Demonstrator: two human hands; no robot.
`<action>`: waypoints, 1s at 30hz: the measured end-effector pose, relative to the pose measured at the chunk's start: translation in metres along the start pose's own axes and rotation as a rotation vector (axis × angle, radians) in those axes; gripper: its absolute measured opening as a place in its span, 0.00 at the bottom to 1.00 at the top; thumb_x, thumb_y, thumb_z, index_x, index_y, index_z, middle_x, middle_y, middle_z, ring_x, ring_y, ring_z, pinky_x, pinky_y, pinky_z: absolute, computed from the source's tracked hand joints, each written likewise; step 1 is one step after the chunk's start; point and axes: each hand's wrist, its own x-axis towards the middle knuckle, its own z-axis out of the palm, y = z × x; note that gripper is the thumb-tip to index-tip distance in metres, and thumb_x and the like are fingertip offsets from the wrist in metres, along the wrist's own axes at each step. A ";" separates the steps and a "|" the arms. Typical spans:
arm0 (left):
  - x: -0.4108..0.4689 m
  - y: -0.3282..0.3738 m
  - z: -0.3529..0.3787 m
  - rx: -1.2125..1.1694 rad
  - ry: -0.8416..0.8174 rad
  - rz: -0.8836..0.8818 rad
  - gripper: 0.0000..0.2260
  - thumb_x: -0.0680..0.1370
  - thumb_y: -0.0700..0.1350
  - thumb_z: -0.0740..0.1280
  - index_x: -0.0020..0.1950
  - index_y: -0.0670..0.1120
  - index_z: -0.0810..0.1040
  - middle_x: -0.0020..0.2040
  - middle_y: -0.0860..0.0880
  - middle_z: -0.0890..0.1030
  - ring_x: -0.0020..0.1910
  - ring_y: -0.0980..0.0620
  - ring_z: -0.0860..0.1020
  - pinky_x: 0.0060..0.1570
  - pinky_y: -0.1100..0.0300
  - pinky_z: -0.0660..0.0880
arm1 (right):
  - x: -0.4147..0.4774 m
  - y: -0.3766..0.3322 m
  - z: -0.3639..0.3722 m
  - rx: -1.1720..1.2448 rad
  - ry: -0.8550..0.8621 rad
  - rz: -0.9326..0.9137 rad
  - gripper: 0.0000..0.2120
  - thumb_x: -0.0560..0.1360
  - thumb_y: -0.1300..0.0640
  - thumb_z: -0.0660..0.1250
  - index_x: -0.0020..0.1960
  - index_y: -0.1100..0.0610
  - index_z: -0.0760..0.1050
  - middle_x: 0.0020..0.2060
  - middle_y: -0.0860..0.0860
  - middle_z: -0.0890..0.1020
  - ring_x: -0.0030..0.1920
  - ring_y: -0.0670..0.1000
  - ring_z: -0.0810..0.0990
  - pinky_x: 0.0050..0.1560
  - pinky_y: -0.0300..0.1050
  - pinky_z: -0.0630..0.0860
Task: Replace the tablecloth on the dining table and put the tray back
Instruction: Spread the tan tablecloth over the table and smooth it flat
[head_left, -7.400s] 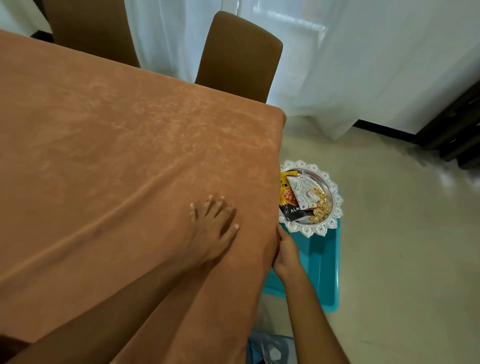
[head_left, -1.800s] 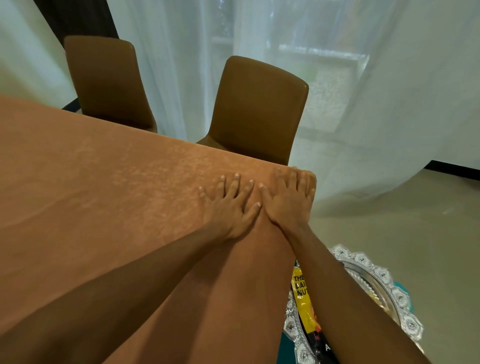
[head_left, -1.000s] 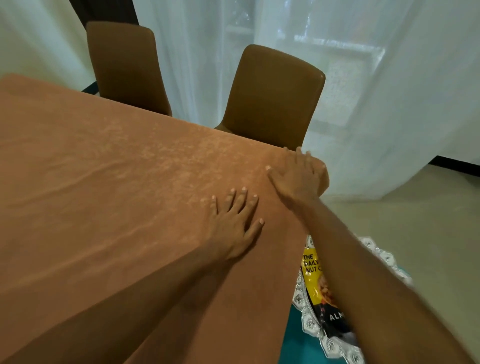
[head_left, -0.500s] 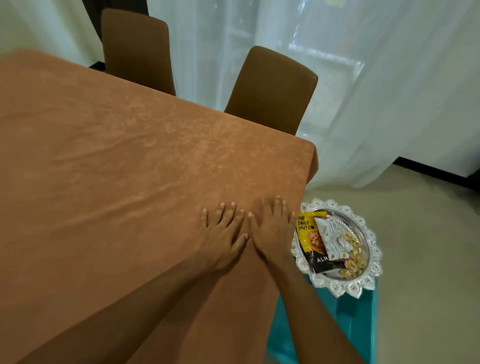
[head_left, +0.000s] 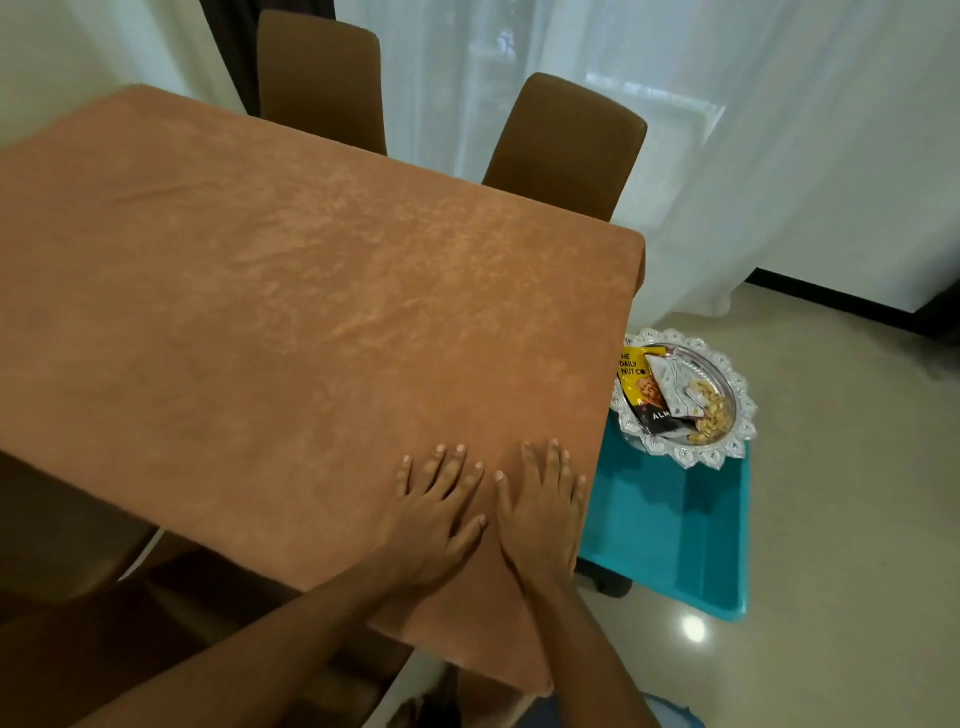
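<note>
Pressing my left hand (head_left: 436, 514) and right hand (head_left: 543, 512) flat, fingers (head_left: 449, 467) straight, spread, holding nothing | tablecloth (head_left: 311, 312) lies smooth beneath them | tray (head_left: 740, 415) with snack packets (head_left: 644, 395) at 2 o'clock, on teal bin (head_left: 670, 530)

A brown tablecloth (head_left: 291, 322) covers the table; left hand (head_left: 436, 514) and right hand (head_left: 545, 512) lie flat on it. On the floor (head_left: 841, 519), a teal bin (head_left: 670, 530) bears the tray (head_left: 727, 448).

Under the left hand (head_left: 434, 512) and right hand (head_left: 543, 512), the tablecloth (head_left: 311, 312) is mottled rust-orange. Right of them sit a silver tray (head_left: 691, 456), yellow-and-black packet (head_left: 640, 387) and teal bin (head_left: 670, 519).
</note>
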 end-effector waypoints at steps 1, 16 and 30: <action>-0.005 0.001 0.000 0.000 -0.013 -0.010 0.30 0.81 0.65 0.48 0.82 0.57 0.52 0.82 0.52 0.48 0.81 0.47 0.45 0.76 0.38 0.40 | -0.010 0.000 0.001 0.012 0.003 -0.004 0.28 0.83 0.37 0.53 0.78 0.50 0.66 0.79 0.57 0.63 0.80 0.58 0.58 0.79 0.59 0.51; -0.083 0.023 0.012 0.052 -0.104 0.075 0.29 0.83 0.64 0.45 0.82 0.58 0.42 0.82 0.53 0.41 0.81 0.49 0.39 0.75 0.38 0.37 | -0.068 0.009 0.004 0.067 0.061 0.016 0.27 0.82 0.38 0.55 0.77 0.47 0.66 0.79 0.56 0.64 0.79 0.59 0.59 0.77 0.66 0.53; -0.083 -0.134 -0.038 0.040 -0.109 -0.200 0.36 0.76 0.70 0.36 0.82 0.58 0.47 0.83 0.51 0.45 0.81 0.48 0.41 0.76 0.41 0.41 | -0.070 -0.040 0.002 0.024 -0.026 0.007 0.31 0.81 0.37 0.48 0.78 0.51 0.66 0.79 0.57 0.63 0.80 0.58 0.57 0.79 0.64 0.45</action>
